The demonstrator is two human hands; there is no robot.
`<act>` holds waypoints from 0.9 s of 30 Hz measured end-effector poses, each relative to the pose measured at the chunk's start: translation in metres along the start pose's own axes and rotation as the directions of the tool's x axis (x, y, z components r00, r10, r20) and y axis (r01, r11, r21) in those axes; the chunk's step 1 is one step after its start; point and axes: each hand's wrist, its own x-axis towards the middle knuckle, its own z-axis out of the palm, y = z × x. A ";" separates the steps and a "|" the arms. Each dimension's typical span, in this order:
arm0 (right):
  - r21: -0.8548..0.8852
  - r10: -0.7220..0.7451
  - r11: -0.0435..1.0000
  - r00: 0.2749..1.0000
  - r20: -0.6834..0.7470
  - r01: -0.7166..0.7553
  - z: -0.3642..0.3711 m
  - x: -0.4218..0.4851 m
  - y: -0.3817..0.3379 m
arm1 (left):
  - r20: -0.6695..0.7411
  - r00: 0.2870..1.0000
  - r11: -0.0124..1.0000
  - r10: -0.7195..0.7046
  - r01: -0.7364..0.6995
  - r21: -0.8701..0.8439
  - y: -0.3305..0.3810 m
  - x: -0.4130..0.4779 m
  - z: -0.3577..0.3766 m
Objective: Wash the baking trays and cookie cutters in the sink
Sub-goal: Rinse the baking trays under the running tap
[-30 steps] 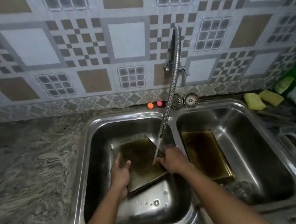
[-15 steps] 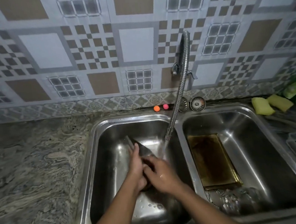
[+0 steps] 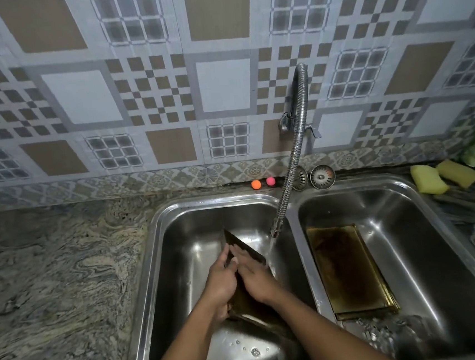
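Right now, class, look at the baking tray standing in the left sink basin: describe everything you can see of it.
The dark, brown-stained metal baking tray is thin, flat and rectangular, with a low rim. It stands tilted on edge in the left steel sink basin, one corner pointing up. The left hand grips its left side and the right hand presses flat on its face. Water from the flexible steel tap falls just beside its right edge. Its lower end is hidden behind the arms.

We've got a shiny stainless steel sink (image 3: 289, 204), a ribbed chrome faucet hose (image 3: 292, 163), dull tarnished metal baking trays (image 3: 349, 270), swirly polished stone countertop (image 3: 52, 284), glossy patterned wall tiles (image 3: 221, 88) and spongy yellow foam sponges (image 3: 430, 179).
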 end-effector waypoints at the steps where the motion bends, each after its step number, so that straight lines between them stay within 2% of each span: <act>1: 0.023 -0.046 0.999 0.999 -0.016 0.046 -0.001 0.006 -0.003 | 0.021 1.000 1.000 0.017 -0.016 -0.009 0.001 0.002 -0.002; 2: 0.040 -0.028 0.999 0.999 -0.037 0.029 -0.003 0.018 0.002 | 0.048 0.999 0.998 0.022 -0.019 -0.053 0.004 0.001 -0.003; 5: 0.221 0.226 0.955 0.968 -0.109 -0.198 -0.016 0.057 0.043 | 0.128 0.991 0.995 0.023 -0.009 -0.104 0.012 0.000 -0.001; 6: 0.251 0.238 0.946 0.966 -0.101 -0.206 -0.021 0.058 0.045 | 0.136 0.990 0.995 0.026 -0.012 -0.103 0.015 0.001 0.002; 9: 0.363 0.196 0.922 0.970 -0.141 -0.134 -0.022 0.029 0.002 | 0.058 0.998 0.988 0.037 -0.028 -0.149 0.016 0.010 0.019; 13: 0.267 0.005 0.963 0.990 -0.140 0.033 0.001 0.002 -0.013 | 0.020 0.999 0.974 0.030 -0.025 -0.223 0.003 0.021 0.029; 17: 0.257 -0.070 0.956 0.958 -0.277 0.144 0.004 -0.027 0.004 | -0.016 0.999 0.971 0.028 -0.031 -0.236 -0.009 0.021 0.036; 18: 0.282 -0.081 0.944 0.950 -0.303 0.171 0.004 -0.034 0.002 | -0.051 0.998 0.968 0.037 -0.049 -0.244 -0.010 0.021 0.038; 21: 0.382 0.009 0.909 0.907 -0.421 0.169 0.006 -0.039 -0.002 | -0.125 0.991 0.965 0.047 -0.077 -0.252 -0.015 0.024 0.041; 23: 0.307 -0.014 0.931 0.862 -0.507 0.196 0.007 -0.044 0.007 | -0.138 0.989 0.966 0.058 -0.090 -0.241 -0.015 0.022 0.044; 25: 0.150 -0.063 0.973 0.824 -0.563 0.176 0.008 -0.051 0.023 | -0.205 0.978 0.966 0.040 -0.090 -0.244 -0.013 0.021 0.042; 27: 0.000 -0.101 0.993 0.840 -0.533 0.120 0.006 -0.058 0.033 | -0.295 0.955 0.953 -0.015 -0.075 -0.293 -0.014 0.027 0.032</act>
